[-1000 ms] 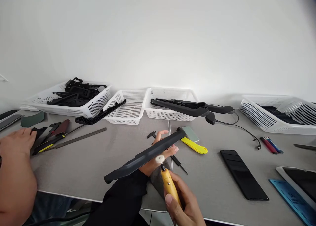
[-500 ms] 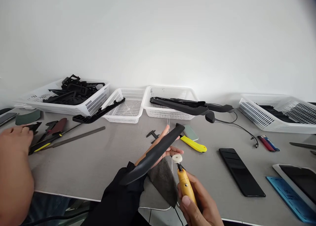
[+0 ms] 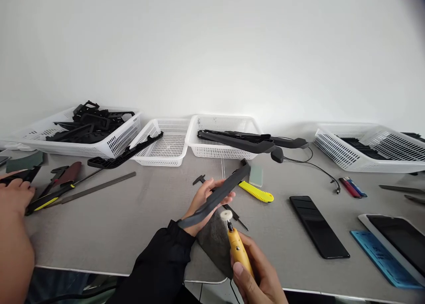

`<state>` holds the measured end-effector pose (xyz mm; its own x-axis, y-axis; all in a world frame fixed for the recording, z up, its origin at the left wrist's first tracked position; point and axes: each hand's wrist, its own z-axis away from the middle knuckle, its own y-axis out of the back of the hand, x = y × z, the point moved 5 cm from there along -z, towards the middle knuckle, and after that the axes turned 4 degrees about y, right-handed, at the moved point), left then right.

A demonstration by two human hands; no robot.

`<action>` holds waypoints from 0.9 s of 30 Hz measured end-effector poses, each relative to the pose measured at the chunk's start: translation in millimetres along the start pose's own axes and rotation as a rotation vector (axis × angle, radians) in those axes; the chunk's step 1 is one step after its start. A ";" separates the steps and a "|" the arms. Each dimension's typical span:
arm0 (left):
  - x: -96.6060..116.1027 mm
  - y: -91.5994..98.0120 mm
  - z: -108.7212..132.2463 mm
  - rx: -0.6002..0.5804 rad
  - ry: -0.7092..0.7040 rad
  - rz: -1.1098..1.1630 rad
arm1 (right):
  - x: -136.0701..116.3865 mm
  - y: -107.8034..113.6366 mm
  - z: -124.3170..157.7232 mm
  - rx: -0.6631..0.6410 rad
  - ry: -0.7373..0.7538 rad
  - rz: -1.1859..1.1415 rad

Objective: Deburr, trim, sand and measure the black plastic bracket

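My left hand [image 3: 199,203] is closed around a long black plastic trim part [image 3: 222,192], held slanted above the table with its far end up and to the right. In my right hand [image 3: 255,270] is a yellow handheld rotary tool [image 3: 239,251], its white round polishing head [image 3: 226,215] pointing up. The head is near the part's lower right side; a small gap seems to lie between them. Beneath the hands lies a dark grey cloth [image 3: 215,244]. A caliper [image 3: 237,215], partly covered, and a yellow utility knife [image 3: 256,192] rest just beyond.
Along the wall stand white baskets, one heaped with black parts [image 3: 96,122], another holding long trims [image 3: 235,140]. A black phone [image 3: 318,226], a blue plate [image 3: 381,257] and lighters [image 3: 353,187] lie right. Another person's hand [image 3: 15,195] works at left near files [image 3: 99,187].
My left hand has turned the trim part and now wraps its fingers around it; before, the fingers were stretched out behind it. The rotary tool has shifted slightly left in view.
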<state>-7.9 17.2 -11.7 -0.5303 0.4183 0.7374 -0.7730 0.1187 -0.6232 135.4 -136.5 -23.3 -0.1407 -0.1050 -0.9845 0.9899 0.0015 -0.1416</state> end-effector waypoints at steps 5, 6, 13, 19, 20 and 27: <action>10.9 -12.6 13.8 -0.094 0.067 0.054 | -14.7 -4.2 -11.2 0.050 0.054 0.169; 12.3 -13.6 15.2 -0.109 0.072 0.038 | -16.6 -6.2 -13.2 0.044 0.074 0.194; 13.9 -18.9 20.6 -0.117 0.046 0.013 | -17.4 -20.0 -26.9 -0.043 0.250 0.357; 11.6 -18.5 16.6 -0.078 0.053 0.124 | -16.0 -27.4 -32.8 -0.153 0.289 0.382; 10.3 -17.3 15.1 -0.075 0.059 0.149 | -15.7 -27.7 -32.3 -0.151 0.286 0.386; 2.2 -10.9 8.3 -0.072 0.061 0.206 | -26.0 -39.4 -28.8 -0.199 0.352 0.408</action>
<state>-3.5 9.4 -1.1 -0.6507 0.4938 0.5769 -0.6225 0.0882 -0.7777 99.5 -105.1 5.0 0.2216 0.2811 -0.9337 0.9478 0.1631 0.2741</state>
